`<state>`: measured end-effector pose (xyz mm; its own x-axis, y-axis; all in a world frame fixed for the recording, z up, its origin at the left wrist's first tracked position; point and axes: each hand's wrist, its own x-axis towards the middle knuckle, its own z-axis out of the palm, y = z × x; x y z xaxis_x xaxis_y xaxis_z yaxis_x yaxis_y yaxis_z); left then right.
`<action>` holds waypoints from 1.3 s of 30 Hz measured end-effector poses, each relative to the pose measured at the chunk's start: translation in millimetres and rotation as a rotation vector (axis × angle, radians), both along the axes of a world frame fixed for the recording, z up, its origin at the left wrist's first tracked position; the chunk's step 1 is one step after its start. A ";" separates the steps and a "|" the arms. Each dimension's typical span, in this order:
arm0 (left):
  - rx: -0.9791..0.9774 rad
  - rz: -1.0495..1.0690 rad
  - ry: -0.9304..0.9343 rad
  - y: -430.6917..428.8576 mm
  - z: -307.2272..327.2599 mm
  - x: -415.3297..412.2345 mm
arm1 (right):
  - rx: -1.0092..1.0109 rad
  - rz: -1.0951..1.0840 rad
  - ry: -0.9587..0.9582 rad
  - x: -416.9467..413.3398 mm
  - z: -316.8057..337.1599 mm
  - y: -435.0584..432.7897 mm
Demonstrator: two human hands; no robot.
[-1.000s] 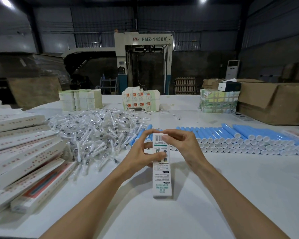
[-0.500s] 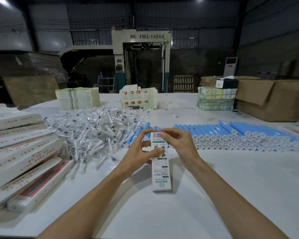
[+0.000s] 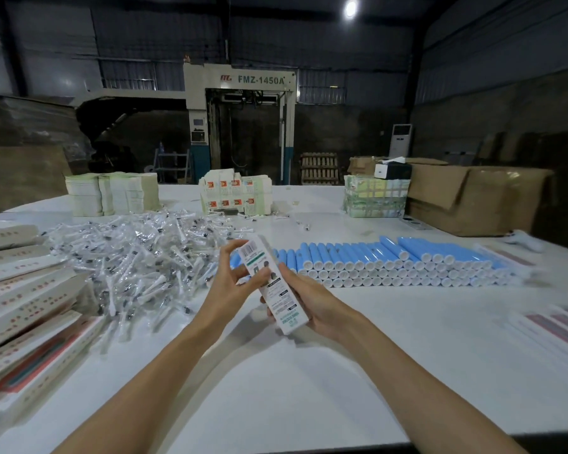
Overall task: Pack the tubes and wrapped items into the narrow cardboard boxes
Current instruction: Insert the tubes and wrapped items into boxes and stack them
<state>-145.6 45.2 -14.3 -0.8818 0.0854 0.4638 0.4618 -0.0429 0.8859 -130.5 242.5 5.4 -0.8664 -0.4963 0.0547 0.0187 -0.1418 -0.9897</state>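
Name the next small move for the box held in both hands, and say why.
Probably carry the box to the left and lay it on the stack of boxes. The left hand and the right hand both grip it, tilted above the table. Its far end looks closed, so it seems packed, though its inside is hidden.

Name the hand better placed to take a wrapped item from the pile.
Left, probably: the left hand sits beside the pile, while the right hand grips the box.
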 end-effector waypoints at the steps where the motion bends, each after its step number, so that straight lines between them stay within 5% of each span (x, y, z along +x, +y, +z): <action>1: -0.055 0.008 0.020 1.5 -0.3 0.3 | 0.063 -0.061 0.048 4.3 1.4 6.5; 8: -0.642 0.110 0.368 8.4 -17.1 3.5 | 0.378 -0.658 0.344 36.7 1.6 121.9; 14: -0.677 0.161 0.445 10.5 -15.8 3.1 | 1.152 -1.241 0.501 68.2 11.4 274.5; 20: -0.696 0.168 0.469 9.4 -16.7 -2.4 | 1.730 -1.386 0.321 119.8 28.1 370.1; 27: -0.741 0.192 0.472 5.5 -22.8 -7.4 | 1.881 -1.239 0.170 141.7 22.8 390.0; 34: -0.785 0.188 0.527 8.1 -17.1 1.6 | 1.889 -1.315 0.145 133.7 6.2 396.8; 39: -0.808 0.187 0.507 15.1 -11.6 11.2 | 1.596 -1.397 0.588 97.7 1.8 330.8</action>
